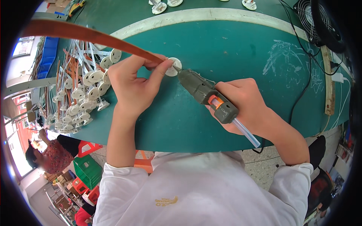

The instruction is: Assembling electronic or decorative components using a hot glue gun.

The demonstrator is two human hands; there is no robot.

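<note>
In my left hand (pixel 137 81) is an orange-brown strip (pixel 102 37), pinched between thumb and fingers near its end. The strip runs up and away to the left. At the pinched end sits a round white disc (pixel 174 67), close above the green table. My right hand (pixel 241 103) is wrapped round a dark grey-green glue gun (pixel 200 88). Its nozzle points at the disc, at or very near its surface; whether they touch I cannot tell. From the gun's back end sticks a clear glue stick (pixel 247 133).
Many strips with white round ends (pixel 88 84) lie heaped on the table's left. A white curved strip (pixel 211 14) crosses the back, with more white discs (pixel 159 7) beyond. At right are a fan (pixel 311 19), cables and a wooden bar (pixel 329 83). Another person (pixel 54 154) sits lower left.
</note>
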